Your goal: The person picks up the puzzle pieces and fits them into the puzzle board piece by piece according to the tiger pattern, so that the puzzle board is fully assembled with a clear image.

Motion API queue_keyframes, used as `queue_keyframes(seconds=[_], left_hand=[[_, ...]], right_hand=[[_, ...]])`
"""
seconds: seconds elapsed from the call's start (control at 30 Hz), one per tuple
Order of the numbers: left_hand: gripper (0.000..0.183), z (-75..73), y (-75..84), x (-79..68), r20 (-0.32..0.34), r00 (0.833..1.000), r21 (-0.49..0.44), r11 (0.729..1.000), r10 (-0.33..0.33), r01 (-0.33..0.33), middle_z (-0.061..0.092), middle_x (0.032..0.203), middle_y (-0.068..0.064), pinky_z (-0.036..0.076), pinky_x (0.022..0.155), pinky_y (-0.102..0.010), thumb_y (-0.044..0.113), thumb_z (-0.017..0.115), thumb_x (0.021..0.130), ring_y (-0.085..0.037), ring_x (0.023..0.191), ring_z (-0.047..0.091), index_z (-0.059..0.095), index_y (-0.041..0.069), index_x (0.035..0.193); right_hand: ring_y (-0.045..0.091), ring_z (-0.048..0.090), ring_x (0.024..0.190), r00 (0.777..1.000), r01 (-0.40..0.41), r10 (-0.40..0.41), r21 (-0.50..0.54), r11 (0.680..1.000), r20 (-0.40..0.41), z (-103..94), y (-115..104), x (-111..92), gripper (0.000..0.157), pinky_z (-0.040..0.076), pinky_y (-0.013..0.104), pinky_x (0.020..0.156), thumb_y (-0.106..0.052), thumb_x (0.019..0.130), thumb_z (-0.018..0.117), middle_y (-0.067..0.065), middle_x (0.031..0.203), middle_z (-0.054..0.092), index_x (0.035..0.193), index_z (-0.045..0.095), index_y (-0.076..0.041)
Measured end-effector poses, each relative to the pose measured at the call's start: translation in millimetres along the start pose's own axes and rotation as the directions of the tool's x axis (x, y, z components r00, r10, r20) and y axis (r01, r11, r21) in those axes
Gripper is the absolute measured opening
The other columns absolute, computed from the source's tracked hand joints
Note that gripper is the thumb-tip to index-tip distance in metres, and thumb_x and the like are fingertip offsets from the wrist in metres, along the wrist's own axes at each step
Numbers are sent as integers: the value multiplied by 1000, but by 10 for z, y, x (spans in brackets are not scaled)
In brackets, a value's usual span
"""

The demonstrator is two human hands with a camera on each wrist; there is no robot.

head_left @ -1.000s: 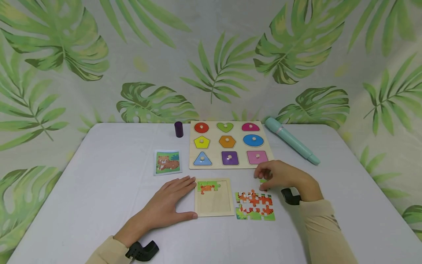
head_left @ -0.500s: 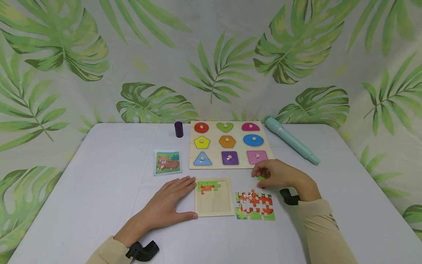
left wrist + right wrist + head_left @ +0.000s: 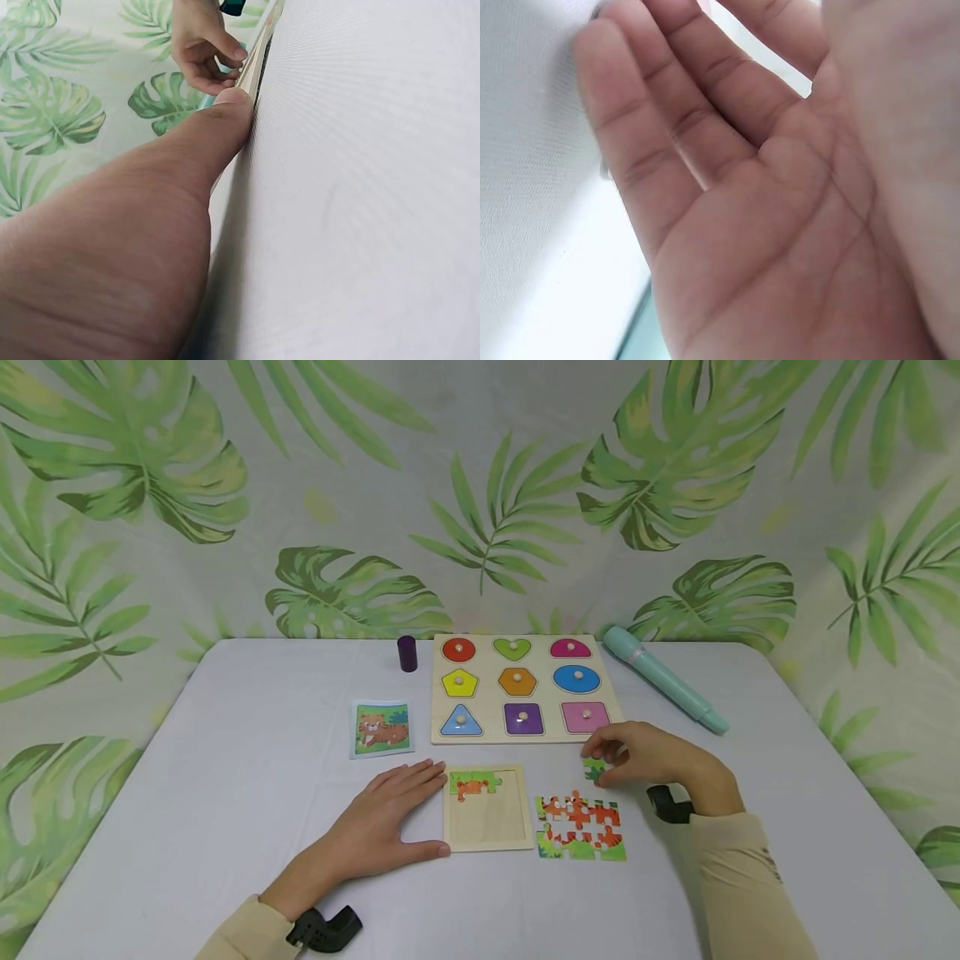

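Head view: at centre, joined pieces [image 3: 471, 785] fill only the upper left of the tray [image 3: 491, 823]; loose pieces [image 3: 577, 815] right of it await placing. The left hand [image 3: 386, 828], fingers straight, touches the tray; the right hand [image 3: 645, 758] pinches a green piece [image 3: 592, 768]. Left wrist: thumb [image 3: 217, 120], upper centre. Right wrist: piece hidden.

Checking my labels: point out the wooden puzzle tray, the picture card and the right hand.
Wooden puzzle tray [image 3: 487, 822], head view, bare floor.
Picture card [image 3: 382, 729], head view, printed middle.
Right hand [image 3: 645, 753], head view, back of the hand.
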State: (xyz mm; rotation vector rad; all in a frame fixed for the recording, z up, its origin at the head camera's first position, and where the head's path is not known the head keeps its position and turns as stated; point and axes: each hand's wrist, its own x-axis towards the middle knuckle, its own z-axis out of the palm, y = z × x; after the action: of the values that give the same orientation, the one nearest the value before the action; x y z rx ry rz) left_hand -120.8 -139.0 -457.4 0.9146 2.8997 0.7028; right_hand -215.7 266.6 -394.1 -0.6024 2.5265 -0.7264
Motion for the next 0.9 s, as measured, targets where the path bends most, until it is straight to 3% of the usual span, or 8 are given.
queue_keyframes(seconds=[0.47,0.9], left_hand=[[92,7,-7,-3,-6,1000,-15,1000,0,0,40,165,3,27,126,-51,71,68,86,-20,155,31,48,15,156],[91,11,-13,1,-4,1000,-10,1000,3,-3,40,165,3,28,126,-52,71,68,86,-21,155,31,48,15,156]], right_hand=[[19,57,95,1000,1,-1,5,1000,26,10,-12,14,30,57,30,86,-13,85,85,0,98,64,113,72,-13],[18,58,94,1000,10,-10,5,1000,-3,44,-29,37,30,58,32,86,-11,83,85,-1,98,65,110,73,-13]])
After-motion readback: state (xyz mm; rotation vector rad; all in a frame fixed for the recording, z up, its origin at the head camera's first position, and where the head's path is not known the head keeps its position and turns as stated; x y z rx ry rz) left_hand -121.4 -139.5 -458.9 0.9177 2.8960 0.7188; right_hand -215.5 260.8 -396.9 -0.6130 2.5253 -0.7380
